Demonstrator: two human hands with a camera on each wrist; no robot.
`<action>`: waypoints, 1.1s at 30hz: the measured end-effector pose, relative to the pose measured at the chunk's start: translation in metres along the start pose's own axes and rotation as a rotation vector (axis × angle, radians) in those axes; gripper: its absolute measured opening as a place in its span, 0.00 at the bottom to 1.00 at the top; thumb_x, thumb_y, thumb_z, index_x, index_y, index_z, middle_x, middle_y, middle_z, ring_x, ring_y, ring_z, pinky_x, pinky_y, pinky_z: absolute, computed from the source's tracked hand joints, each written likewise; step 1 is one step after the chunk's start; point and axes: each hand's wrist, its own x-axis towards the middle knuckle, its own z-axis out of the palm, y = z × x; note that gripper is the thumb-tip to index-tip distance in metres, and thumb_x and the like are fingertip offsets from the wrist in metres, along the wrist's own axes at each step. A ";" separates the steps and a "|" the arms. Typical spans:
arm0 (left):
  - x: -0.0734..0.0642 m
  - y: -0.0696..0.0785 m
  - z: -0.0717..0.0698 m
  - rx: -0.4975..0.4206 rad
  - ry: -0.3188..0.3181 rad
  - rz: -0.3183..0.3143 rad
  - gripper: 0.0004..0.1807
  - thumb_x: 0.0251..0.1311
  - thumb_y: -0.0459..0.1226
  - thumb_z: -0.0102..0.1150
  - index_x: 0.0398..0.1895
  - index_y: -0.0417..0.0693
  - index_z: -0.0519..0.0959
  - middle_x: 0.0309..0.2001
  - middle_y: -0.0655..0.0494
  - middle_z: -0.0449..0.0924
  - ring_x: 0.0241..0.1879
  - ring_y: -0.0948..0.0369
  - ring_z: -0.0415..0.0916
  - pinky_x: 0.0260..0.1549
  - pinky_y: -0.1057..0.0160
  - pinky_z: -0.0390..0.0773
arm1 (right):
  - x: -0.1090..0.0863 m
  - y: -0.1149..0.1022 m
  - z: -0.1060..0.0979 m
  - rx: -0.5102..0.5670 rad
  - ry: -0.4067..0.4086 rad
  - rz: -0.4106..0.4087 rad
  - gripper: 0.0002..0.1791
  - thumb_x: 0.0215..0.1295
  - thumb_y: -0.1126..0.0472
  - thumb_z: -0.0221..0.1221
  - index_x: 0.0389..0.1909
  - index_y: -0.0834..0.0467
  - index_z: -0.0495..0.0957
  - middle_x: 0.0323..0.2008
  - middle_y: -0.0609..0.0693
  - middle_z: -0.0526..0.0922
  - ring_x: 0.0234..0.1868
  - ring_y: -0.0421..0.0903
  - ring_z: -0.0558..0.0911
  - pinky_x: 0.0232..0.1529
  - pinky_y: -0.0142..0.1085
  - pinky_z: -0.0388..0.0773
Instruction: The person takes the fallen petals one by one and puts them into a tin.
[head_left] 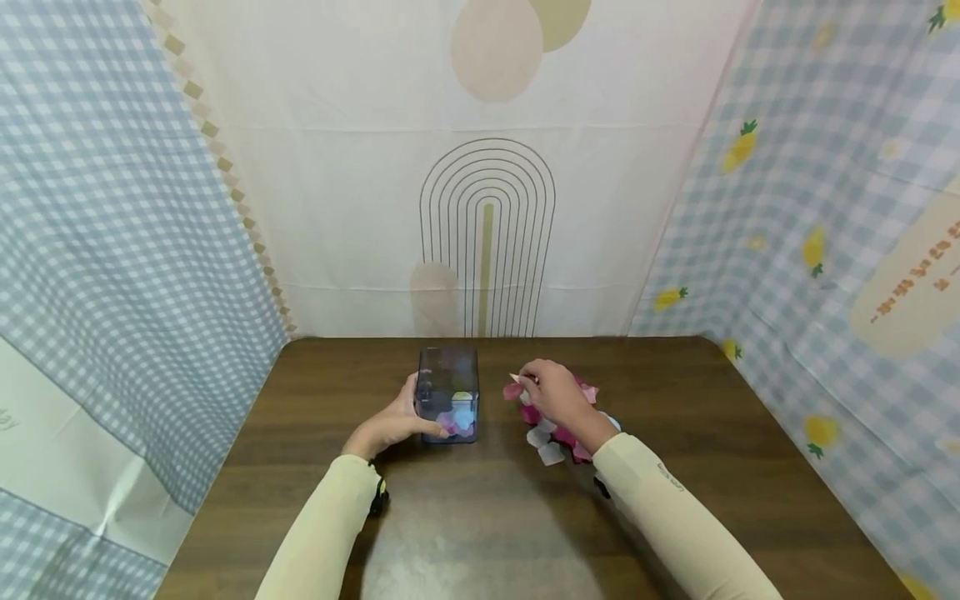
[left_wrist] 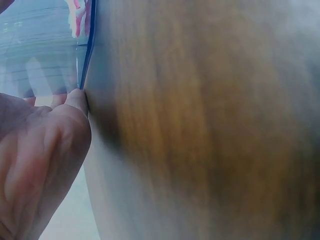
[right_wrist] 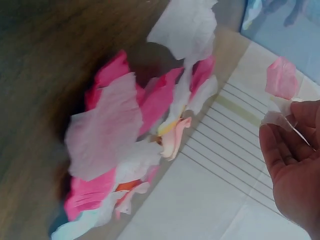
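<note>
Pale petal (right_wrist: 277, 118) pinched in the right-hand grip (head_left: 557, 393)
It juts out near the petal pile (right_wrist: 106, 130); the left-hand grip (head_left: 397, 421) holds the see-through box (head_left: 448, 372).

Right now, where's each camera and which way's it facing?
Head: on the head, facing forward and down at the box, petals and table; left hand, right hand and sleeves show.
Left wrist: on that wrist, facing box and table; left hand shows.
Right wrist: on that wrist, facing the petals; right hand shows.
Head and right wrist share petals.
</note>
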 end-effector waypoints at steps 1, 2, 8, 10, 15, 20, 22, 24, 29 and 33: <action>0.000 0.000 0.000 -0.007 -0.001 0.002 0.73 0.47 0.43 0.85 0.87 0.56 0.38 0.87 0.42 0.37 0.86 0.42 0.40 0.82 0.32 0.45 | 0.001 -0.001 -0.001 0.006 0.000 0.002 0.08 0.77 0.59 0.62 0.44 0.57 0.88 0.45 0.53 0.90 0.48 0.52 0.87 0.53 0.50 0.85; 0.000 -0.001 -0.001 -0.013 -0.001 0.005 0.73 0.47 0.43 0.86 0.87 0.56 0.39 0.87 0.42 0.38 0.86 0.41 0.41 0.82 0.31 0.45 | 0.002 -0.004 -0.002 0.014 0.003 0.000 0.08 0.78 0.59 0.62 0.45 0.57 0.88 0.45 0.53 0.90 0.48 0.52 0.87 0.53 0.50 0.85; 0.001 0.001 0.001 -0.030 0.003 0.024 0.72 0.47 0.41 0.85 0.87 0.55 0.40 0.86 0.42 0.42 0.84 0.42 0.46 0.82 0.33 0.47 | 0.009 -0.029 -0.011 0.080 0.094 -0.089 0.06 0.77 0.61 0.63 0.43 0.57 0.87 0.42 0.52 0.90 0.43 0.49 0.85 0.49 0.47 0.85; 0.002 0.002 0.002 -0.038 0.003 0.035 0.72 0.48 0.40 0.85 0.87 0.54 0.40 0.85 0.41 0.45 0.82 0.42 0.50 0.82 0.33 0.48 | 0.013 -0.039 -0.011 0.095 0.137 -0.127 0.05 0.76 0.62 0.63 0.42 0.58 0.87 0.40 0.53 0.90 0.41 0.49 0.85 0.47 0.46 0.85; 0.002 0.000 0.002 -0.055 0.003 0.037 0.71 0.47 0.39 0.85 0.86 0.54 0.41 0.82 0.40 0.52 0.78 0.42 0.58 0.81 0.35 0.52 | 0.021 -0.061 -0.006 0.130 0.184 -0.173 0.05 0.76 0.62 0.64 0.42 0.58 0.87 0.40 0.52 0.90 0.40 0.47 0.85 0.45 0.45 0.85; 0.002 -0.002 0.002 -0.083 0.010 0.036 0.70 0.47 0.37 0.85 0.85 0.54 0.42 0.80 0.40 0.55 0.75 0.44 0.62 0.81 0.37 0.54 | 0.029 -0.078 0.007 0.143 0.143 -0.183 0.06 0.77 0.61 0.62 0.42 0.57 0.87 0.40 0.52 0.89 0.40 0.46 0.84 0.46 0.45 0.85; 0.002 -0.001 0.003 -0.087 0.005 0.044 0.70 0.47 0.36 0.84 0.85 0.51 0.41 0.79 0.39 0.55 0.74 0.44 0.63 0.80 0.38 0.55 | 0.032 -0.082 0.013 0.120 0.118 -0.195 0.07 0.78 0.61 0.62 0.41 0.57 0.87 0.40 0.51 0.89 0.41 0.47 0.84 0.47 0.45 0.84; 0.002 -0.001 0.004 -0.085 -0.001 0.047 0.69 0.48 0.36 0.84 0.86 0.50 0.41 0.79 0.39 0.56 0.74 0.44 0.64 0.80 0.39 0.56 | 0.035 -0.084 0.019 0.090 0.095 -0.203 0.07 0.78 0.61 0.62 0.41 0.56 0.88 0.40 0.51 0.89 0.43 0.48 0.84 0.49 0.46 0.84; 0.001 0.001 0.004 -0.074 -0.008 0.047 0.70 0.49 0.37 0.83 0.86 0.50 0.40 0.80 0.38 0.55 0.74 0.45 0.64 0.80 0.39 0.55 | 0.038 -0.085 0.026 0.074 0.060 -0.201 0.07 0.77 0.61 0.62 0.41 0.57 0.88 0.40 0.52 0.90 0.47 0.51 0.85 0.54 0.49 0.84; 0.001 0.001 0.003 -0.084 0.000 0.046 0.70 0.49 0.36 0.84 0.86 0.50 0.40 0.79 0.38 0.56 0.74 0.44 0.64 0.80 0.38 0.55 | 0.040 -0.083 0.026 0.072 0.039 -0.212 0.08 0.77 0.61 0.62 0.43 0.58 0.89 0.42 0.52 0.91 0.48 0.51 0.86 0.55 0.49 0.84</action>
